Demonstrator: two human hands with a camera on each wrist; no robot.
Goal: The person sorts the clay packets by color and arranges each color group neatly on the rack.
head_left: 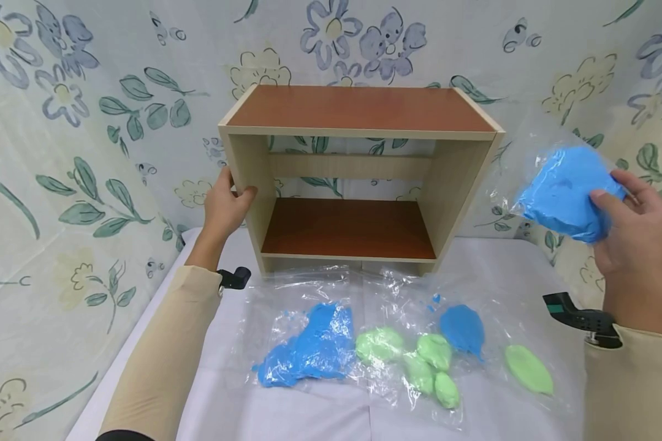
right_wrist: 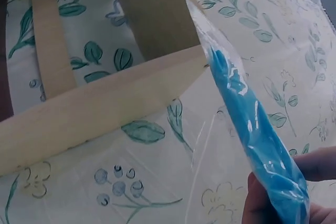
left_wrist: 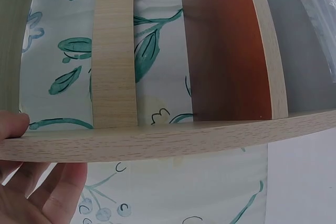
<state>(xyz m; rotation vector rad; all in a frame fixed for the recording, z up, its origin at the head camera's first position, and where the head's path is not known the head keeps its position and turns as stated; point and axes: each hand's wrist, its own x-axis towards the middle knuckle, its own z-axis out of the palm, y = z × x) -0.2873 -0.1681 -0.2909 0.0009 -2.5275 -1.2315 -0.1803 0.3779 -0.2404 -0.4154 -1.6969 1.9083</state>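
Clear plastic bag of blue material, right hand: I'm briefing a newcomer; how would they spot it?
In the head view, find the pale wooden shelf unit with reddish-brown boards. To its right, the right hand grips the clear plastic bag of bright blue material. Unlike the bags lying on the white tabletop, it is held up.

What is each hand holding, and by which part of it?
The right hand holds a clear bag of blue material by its filled end; the left hand grips the shelf by its left side panel.
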